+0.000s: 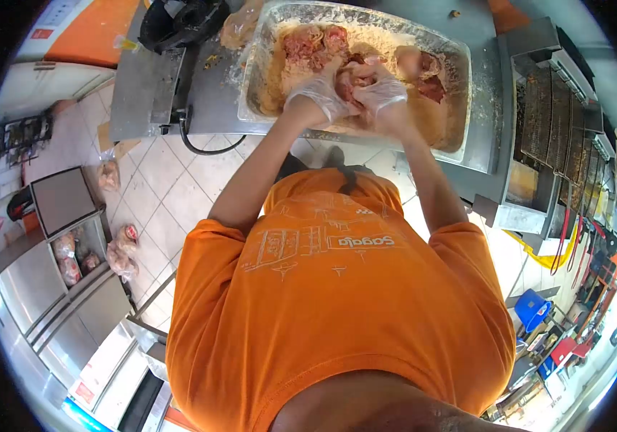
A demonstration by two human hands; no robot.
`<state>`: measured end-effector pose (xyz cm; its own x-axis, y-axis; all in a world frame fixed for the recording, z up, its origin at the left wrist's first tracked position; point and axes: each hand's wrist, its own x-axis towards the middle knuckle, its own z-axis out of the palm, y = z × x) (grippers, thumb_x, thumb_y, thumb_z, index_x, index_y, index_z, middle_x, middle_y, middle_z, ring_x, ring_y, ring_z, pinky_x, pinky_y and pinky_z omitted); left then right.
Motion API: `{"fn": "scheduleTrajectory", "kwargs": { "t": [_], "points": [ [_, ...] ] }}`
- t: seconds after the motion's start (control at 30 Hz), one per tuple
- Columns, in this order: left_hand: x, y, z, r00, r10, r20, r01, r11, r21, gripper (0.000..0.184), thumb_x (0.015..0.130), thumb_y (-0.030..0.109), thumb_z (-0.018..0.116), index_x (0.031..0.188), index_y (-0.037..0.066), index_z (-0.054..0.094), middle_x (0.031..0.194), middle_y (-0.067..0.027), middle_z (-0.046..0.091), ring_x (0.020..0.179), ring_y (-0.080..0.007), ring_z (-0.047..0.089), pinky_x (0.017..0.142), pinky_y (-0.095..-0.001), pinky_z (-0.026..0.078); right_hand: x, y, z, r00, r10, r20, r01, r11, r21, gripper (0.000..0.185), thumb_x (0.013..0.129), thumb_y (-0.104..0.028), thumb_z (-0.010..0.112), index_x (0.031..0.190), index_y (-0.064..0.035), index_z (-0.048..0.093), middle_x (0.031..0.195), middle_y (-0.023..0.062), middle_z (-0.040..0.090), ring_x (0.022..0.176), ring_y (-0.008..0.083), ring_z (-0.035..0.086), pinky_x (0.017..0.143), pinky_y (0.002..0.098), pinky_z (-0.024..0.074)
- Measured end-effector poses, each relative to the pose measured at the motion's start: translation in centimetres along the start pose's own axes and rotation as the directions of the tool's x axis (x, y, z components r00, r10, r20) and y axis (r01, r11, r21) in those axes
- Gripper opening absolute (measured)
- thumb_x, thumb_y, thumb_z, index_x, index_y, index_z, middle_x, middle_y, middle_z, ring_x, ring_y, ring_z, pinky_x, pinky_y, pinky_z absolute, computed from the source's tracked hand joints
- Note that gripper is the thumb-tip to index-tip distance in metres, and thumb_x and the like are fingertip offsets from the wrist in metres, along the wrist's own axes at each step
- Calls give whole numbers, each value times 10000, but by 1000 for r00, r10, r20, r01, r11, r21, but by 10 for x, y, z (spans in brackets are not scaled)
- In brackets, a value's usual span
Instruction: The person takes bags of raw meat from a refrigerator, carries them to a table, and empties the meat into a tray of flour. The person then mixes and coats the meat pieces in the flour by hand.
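Observation:
Both my hands wear clear plastic gloves and are over a large metal tray (460,108) of pale flour. Between them is a piece of raw meat (349,81). My left hand (321,96) grips its left side, and my right hand (384,93) has hold of its right side. More raw meat (305,43) lies in the flour at the tray's upper left. Another reddish piece (431,88) rests toward the right of the tray, half coated. The flour is heaped unevenly around the pieces.
A black object (179,25) stands on the metal counter (211,93) left of the tray, beside a plastic bag (240,27). Metal racks (553,122) are at the right. Bags (123,252) lie on the tiled floor at the left, near an open drawer (82,248).

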<state>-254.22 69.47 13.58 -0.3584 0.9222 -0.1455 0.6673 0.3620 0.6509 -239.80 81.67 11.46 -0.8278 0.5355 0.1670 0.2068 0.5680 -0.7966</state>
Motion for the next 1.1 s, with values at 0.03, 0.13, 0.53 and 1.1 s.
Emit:
{"fn": "scheduleTrajectory", "kwargs": {
  "t": [0.03,0.13,0.53,1.1],
  "points": [
    [5,3,-3,999,18,33,-13,989,-147,1110,677,420,813,1511,108,152,1111,-231,642,1102,-325,604,908,-402,485,-1,-10,-5,987,48,-156,-21,985,169,356,719,-87,758,1026,7,605,1063,94,647,914,170,624,810,257,495],
    [5,31,-11,997,-30,-68,7,949,-316,1110,671,315,849,1513,115,153,948,-183,645,978,-272,649,777,-380,527,-4,-23,-21,945,-95,-314,147,978,146,363,709,11,741,1025,2,562,1070,95,626,900,150,605,800,259,492],
    [14,37,19,929,199,-312,-294,909,-295,603,723,156,808,1179,16,439,929,-69,620,767,-136,613,635,-291,503,-28,-24,-25,908,204,-366,-115,961,252,642,836,-173,712,1361,54,421,1200,185,587,1026,170,581,915,300,463],
    [41,7,37,992,0,124,83,745,-662,527,733,72,790,1174,55,504,846,-56,628,708,-114,598,626,-280,495,-31,-1,-19,891,312,-329,-43,780,624,676,756,-124,715,1354,56,455,1148,126,636,915,137,621,799,277,517]
  ]
}}
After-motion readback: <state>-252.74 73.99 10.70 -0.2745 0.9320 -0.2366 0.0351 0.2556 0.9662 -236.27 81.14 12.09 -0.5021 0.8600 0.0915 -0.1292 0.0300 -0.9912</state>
